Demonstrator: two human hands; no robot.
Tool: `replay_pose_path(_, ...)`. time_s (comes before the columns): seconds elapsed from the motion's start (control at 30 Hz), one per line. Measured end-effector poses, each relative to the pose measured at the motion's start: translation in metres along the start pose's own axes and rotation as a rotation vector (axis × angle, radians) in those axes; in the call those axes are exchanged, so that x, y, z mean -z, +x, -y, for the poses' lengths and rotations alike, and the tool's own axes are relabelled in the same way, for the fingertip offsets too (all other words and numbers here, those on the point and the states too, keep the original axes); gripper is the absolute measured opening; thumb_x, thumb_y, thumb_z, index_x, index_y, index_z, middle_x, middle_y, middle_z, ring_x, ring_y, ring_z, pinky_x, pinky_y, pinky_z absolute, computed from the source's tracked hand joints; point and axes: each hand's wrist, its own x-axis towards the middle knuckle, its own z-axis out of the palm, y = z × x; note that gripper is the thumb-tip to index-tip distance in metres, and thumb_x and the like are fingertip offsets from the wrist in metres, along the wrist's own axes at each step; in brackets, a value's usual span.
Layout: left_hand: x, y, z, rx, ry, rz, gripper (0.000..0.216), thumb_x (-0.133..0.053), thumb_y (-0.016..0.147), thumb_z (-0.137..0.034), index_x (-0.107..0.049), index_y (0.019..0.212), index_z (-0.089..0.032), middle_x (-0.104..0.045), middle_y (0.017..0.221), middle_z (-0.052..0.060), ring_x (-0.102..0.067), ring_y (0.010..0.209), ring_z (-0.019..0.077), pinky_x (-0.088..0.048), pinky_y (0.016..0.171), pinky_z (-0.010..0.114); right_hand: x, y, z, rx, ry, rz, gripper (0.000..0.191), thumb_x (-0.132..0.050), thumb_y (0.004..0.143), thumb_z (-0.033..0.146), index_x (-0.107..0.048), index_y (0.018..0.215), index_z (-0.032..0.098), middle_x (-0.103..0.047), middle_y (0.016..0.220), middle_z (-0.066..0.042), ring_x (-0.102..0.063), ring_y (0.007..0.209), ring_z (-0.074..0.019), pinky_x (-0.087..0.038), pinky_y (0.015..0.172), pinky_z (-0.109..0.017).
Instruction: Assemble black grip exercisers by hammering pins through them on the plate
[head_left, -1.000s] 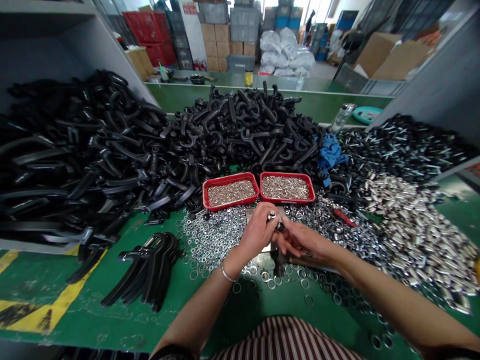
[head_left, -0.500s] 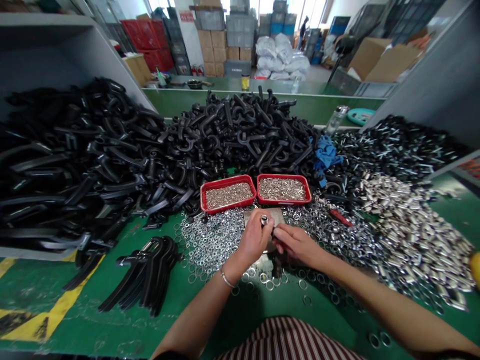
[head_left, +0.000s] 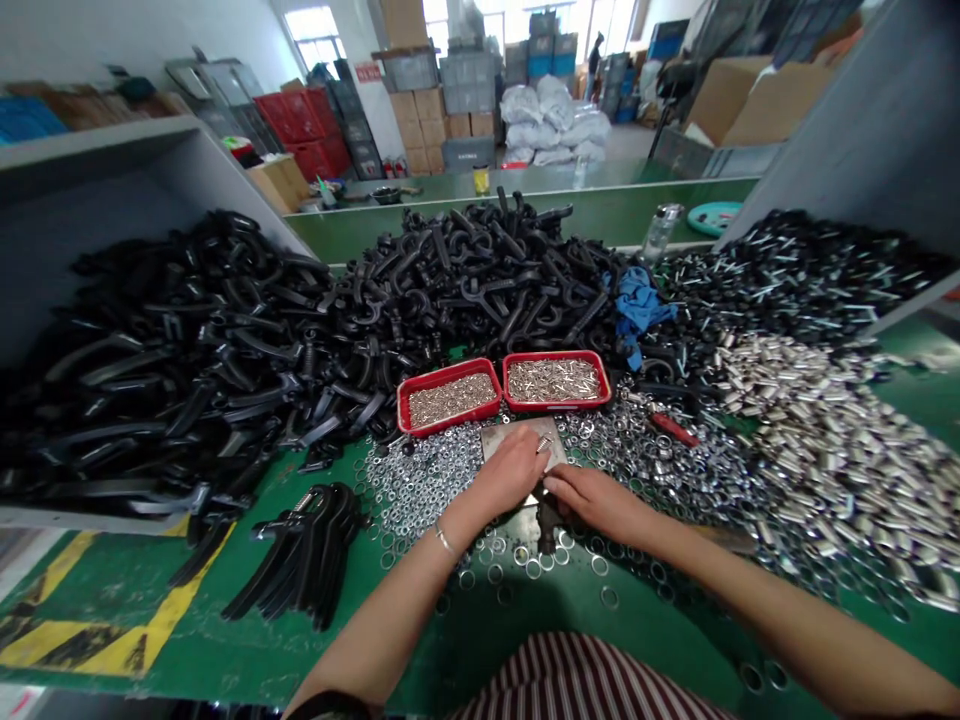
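My left hand is closed around a small shiny metal part with ridges like a spring or thread; most of it is hidden by the fingers. Both hands are over a flat metal plate. Close beside it, my right hand has its thumb and fingers pinched together, and what is between them is hidden. Just below the right fingertips lies a dark, rough metal block. A wooden handle shows on the far side of my right forearm.
Two red trays of small metal pins stand behind the plate. Loose nuts, rings and silver sleeves surround it. Black handles are heaped behind, several more lie left. A blue cloth and red-handled tool lie right.
The head view has shifted slightly. My left hand has turned over so its back faces up, and the metal part now points up and right. The right hand stays close beside it.
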Motion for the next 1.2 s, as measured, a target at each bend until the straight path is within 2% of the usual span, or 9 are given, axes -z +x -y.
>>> replay_pose_path(0.1,-0.001,0.013,0.003,0.008,0.198,0.083,0.011,-0.057,0.091,-0.026,-0.06,0.09,-0.016,-0.059,0.099,0.011,-0.053,0.1,0.0283,-0.04,0.093,0.044,0.007,-0.015,-0.008,0.111,-0.275,-0.139,0.027,-0.049,0.1,0.041,-0.066,0.104,0.021,-0.07,0.097,-0.01,-0.065,0.088,-0.0225,-0.05,0.078,-0.035)
replay_pose_path(0.27,0.019,0.055,0.003,-0.033,0.293,-0.051,0.019,-0.051,0.097,-0.027,-0.066,0.105,-0.019,-0.063,0.108,0.01,-0.054,0.107,0.026,-0.04,0.096,0.041,0.021,-0.065,-0.027,0.132,-0.362,-0.061,0.025,-0.043,0.104,0.034,-0.065,0.104,0.022,-0.066,0.098,-0.009,-0.063,0.09,-0.0227,-0.052,0.081,-0.038)
replay_pose_path(0.37,0.033,0.096,0.01,0.068,0.516,0.0,0.023,-0.048,0.096,-0.015,-0.07,0.103,-0.016,-0.065,0.111,0.013,-0.056,0.111,0.0266,-0.04,0.098,0.04,0.023,-0.085,-0.033,0.15,-0.455,-0.094,0.014,-0.053,0.099,0.03,-0.063,0.102,0.022,-0.063,0.1,-0.009,-0.06,0.094,-0.0251,-0.052,0.083,-0.041)
replay_pose_path(0.5,0.031,0.133,0.021,0.147,0.614,0.108,0.021,-0.052,0.087,-0.004,-0.073,0.092,-0.007,-0.069,0.099,0.02,-0.063,0.101,0.0289,-0.043,0.092,0.041,0.018,-0.088,-0.038,0.205,-0.579,-0.163,0.007,-0.058,0.096,0.024,-0.062,0.101,0.021,-0.062,0.102,-0.009,-0.057,0.095,-0.0255,-0.051,0.083,-0.041)
replay_pose_path(0.67,0.023,0.131,0.023,0.129,0.635,0.063,0.03,-0.043,0.091,-0.005,-0.072,0.101,-0.005,-0.067,0.11,0.023,-0.062,0.108,0.032,-0.041,0.097,0.046,0.016,-0.077,-0.052,0.239,-0.657,-0.16,0.011,-0.057,0.096,0.023,-0.064,0.104,0.02,-0.063,0.095,-0.009,-0.055,0.091,-0.0256,-0.049,0.082,-0.041)
replay_pose_path(0.8,0.027,0.123,0.028,0.127,0.59,0.008,0.027,-0.045,0.093,-0.012,-0.071,0.099,-0.011,-0.069,0.106,0.017,-0.064,0.103,0.0278,-0.044,0.093,0.041,0.018,-0.074,-0.049,0.248,-0.553,-0.129,0.012,-0.055,0.097,0.025,-0.063,0.104,0.02,-0.062,0.097,-0.009,-0.056,0.094,-0.025,-0.05,0.083,-0.04)
replay_pose_path(0.93,0.028,0.124,0.032,0.167,0.5,-0.117,0.021,-0.046,0.093,-0.015,-0.067,0.096,-0.016,-0.069,0.103,0.012,-0.064,0.095,0.0242,-0.046,0.084,0.035,0.023,-0.077,-0.038,0.211,-0.415,-0.244,0.015,-0.053,0.098,0.03,-0.062,0.106,0.02,-0.063,0.103,-0.01,-0.058,0.098,-0.0254,-0.05,0.089,-0.043)
replay_pose_path(1.1,0.032,0.116,0.026,0.209,0.093,-0.374,0.009,-0.052,0.087,-0.015,-0.06,0.084,-0.019,-0.065,0.08,0.004,-0.06,0.075,0.0188,-0.044,0.073,0.031,0.044,-0.084,-0.043,-0.207,0.008,-0.319,0.028,-0.052,0.097,0.048,-0.06,0.104,0.023,-0.063,0.081,-0.002,-0.061,0.061,-0.0175,-0.053,0.062,-0.035)
replay_pose_path(1.2,0.037,0.089,0.023,0.195,-0.167,-0.428,0.005,-0.054,0.086,-0.017,-0.058,0.088,-0.02,-0.062,0.075,-0.001,-0.058,0.067,0.015,-0.044,0.068,0.028,0.051,-0.084,-0.055,-0.365,0.353,-0.35,0.033,-0.058,0.091,0.055,-0.056,0.1,0.023,-0.063,0.081,0.0,-0.057,0.052,-0.0136,-0.049,0.048,-0.029)
